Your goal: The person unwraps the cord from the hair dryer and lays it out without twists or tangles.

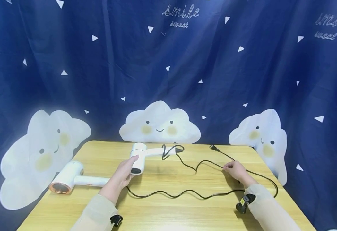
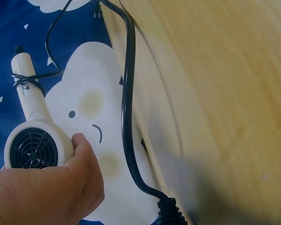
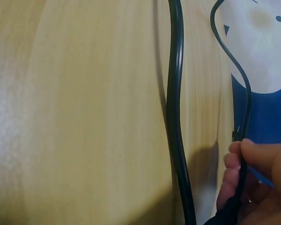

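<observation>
My left hand [image 1: 124, 172] grips the body of a white hair dryer [image 1: 139, 156] over the table's far half. Its handle points right, with the black cord [image 1: 204, 161] looped round it. In the left wrist view, the dryer's dark round grille [image 2: 33, 147] shows beside my thumb. My right hand [image 1: 237, 170] pinches that cord between thumb and curled fingers, off to the right. A thicker black part [image 3: 227, 213] of the cord lies below the fingers, partly hidden in the palm. Near my left forearm lies another white hair dryer [image 1: 91, 181] with a copper-coloured rim.
The second dryer's black cord [image 1: 183, 192] runs across the wooden table [image 1: 168, 213], bends near the right edge and ends in a two-pin plug [image 1: 213, 147] at the back. A blue curtain [image 1: 145, 73] with cloud faces hangs behind the table.
</observation>
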Demonstrator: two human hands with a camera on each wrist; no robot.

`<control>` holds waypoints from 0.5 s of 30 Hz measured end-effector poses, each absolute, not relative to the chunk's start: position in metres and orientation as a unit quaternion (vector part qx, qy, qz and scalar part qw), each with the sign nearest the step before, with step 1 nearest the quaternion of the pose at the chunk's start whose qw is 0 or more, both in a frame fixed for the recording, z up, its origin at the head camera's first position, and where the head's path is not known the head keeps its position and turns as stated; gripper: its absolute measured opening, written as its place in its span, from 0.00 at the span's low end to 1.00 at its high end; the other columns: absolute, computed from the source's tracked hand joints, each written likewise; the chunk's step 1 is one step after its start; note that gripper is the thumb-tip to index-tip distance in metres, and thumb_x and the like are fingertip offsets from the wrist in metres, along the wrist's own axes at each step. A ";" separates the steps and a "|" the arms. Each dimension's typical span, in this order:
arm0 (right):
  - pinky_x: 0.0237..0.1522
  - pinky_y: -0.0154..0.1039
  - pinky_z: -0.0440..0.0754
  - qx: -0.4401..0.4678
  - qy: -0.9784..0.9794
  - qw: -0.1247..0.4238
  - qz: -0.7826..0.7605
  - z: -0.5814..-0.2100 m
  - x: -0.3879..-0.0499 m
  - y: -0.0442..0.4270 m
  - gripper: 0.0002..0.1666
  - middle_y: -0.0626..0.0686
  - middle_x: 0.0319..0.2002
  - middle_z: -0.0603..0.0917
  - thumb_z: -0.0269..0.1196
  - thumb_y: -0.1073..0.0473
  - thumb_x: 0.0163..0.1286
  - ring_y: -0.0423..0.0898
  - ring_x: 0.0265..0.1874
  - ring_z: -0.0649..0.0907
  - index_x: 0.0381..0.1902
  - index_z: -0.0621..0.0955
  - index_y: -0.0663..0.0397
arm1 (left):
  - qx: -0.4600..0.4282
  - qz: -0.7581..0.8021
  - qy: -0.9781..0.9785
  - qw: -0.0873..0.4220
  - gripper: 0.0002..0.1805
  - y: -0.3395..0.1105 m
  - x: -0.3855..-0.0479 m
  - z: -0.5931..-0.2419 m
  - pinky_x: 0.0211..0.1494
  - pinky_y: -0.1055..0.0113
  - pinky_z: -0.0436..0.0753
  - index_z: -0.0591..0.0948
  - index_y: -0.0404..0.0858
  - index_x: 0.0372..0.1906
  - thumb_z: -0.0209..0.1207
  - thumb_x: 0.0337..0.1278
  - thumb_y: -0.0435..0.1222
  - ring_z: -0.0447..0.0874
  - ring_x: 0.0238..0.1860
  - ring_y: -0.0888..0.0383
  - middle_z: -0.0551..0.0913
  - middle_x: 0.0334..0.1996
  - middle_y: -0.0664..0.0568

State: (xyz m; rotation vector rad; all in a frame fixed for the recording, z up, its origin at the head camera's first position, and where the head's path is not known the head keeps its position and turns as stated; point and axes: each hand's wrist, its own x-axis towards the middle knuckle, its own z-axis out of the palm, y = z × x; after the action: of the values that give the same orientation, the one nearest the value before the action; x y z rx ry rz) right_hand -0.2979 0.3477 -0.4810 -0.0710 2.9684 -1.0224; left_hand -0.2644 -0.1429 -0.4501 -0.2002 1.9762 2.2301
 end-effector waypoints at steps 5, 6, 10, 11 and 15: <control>0.40 0.51 0.80 -0.026 0.954 0.010 -0.298 -0.481 -0.297 0.352 0.10 0.62 0.43 0.86 0.60 0.65 0.72 0.54 0.40 0.83 0.44 0.86 0.66 | -0.063 0.744 0.661 0.079 0.35 -0.141 -0.263 -0.450 0.49 0.68 0.81 0.68 0.24 0.64 0.53 0.71 0.51 0.80 0.44 0.57 0.78 0.49 0.44; 0.41 0.52 0.80 -0.026 0.955 0.011 -0.294 -0.481 -0.298 0.353 0.10 0.62 0.43 0.86 0.61 0.65 0.72 0.55 0.41 0.83 0.43 0.86 0.66 | -0.062 0.743 0.661 0.079 0.35 -0.141 -0.262 -0.449 0.50 0.68 0.81 0.67 0.24 0.65 0.53 0.71 0.51 0.80 0.44 0.57 0.77 0.50 0.44; 0.43 0.54 0.81 -0.033 0.959 0.016 -0.281 -0.480 -0.299 0.355 0.09 0.64 0.42 0.86 0.61 0.67 0.71 0.57 0.41 0.84 0.43 0.86 0.67 | -0.063 0.742 0.663 0.082 0.36 -0.142 -0.261 -0.450 0.50 0.69 0.81 0.66 0.24 0.66 0.52 0.71 0.51 0.80 0.44 0.57 0.77 0.51 0.43; 0.43 0.54 0.81 -0.036 0.960 0.016 -0.277 -0.480 -0.300 0.355 0.09 0.64 0.42 0.87 0.61 0.67 0.70 0.58 0.41 0.84 0.43 0.86 0.67 | -0.065 0.742 0.662 0.082 0.36 -0.142 -0.261 -0.449 0.49 0.69 0.81 0.66 0.24 0.66 0.52 0.71 0.51 0.80 0.44 0.57 0.77 0.51 0.43; 0.45 0.55 0.81 -0.030 0.967 0.017 -0.253 -0.479 -0.302 0.354 0.07 0.63 0.41 0.87 0.62 0.70 0.67 0.57 0.40 0.84 0.40 0.86 0.66 | -0.070 0.744 0.660 0.080 0.36 -0.142 -0.261 -0.449 0.49 0.69 0.81 0.66 0.24 0.66 0.53 0.71 0.51 0.80 0.44 0.57 0.77 0.50 0.43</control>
State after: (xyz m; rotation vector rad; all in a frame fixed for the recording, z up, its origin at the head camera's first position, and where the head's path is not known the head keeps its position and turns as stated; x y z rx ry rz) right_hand -0.3016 0.3544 -0.4787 -0.0936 3.0052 -0.7857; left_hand -0.2608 -0.1424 -0.4489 -0.2108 1.9736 2.2251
